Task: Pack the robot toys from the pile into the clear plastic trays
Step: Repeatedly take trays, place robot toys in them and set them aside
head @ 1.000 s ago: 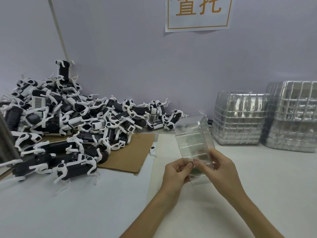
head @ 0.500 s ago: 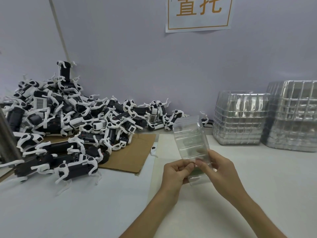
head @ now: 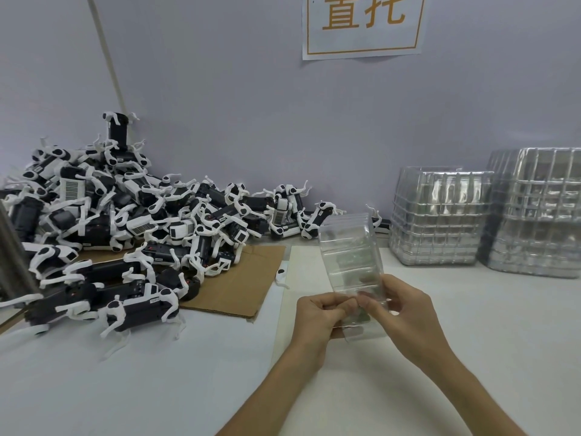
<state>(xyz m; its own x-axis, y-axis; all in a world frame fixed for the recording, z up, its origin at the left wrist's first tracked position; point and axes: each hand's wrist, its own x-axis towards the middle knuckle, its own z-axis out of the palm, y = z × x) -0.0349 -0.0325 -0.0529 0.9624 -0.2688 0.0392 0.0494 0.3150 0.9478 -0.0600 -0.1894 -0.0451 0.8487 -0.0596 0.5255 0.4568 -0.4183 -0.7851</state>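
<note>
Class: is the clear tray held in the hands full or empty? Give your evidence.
Empty: the clear tray, pinched by the left hand and right hand, is see-through, with no black-and-white toy inside.

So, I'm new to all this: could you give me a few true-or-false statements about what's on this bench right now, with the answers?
1. The left hand and right hand both hold a clear tray above the table. True.
2. A toy already sits in that tray. False: no toy shows in it.
3. The toys are heaped on the right. False: the pile of robot toys lies on the left, partly on a cardboard sheet.
4. A stack of trays and a second stack stand at the right by the wall. True.
5. The wall sign has orange characters. True.
</note>
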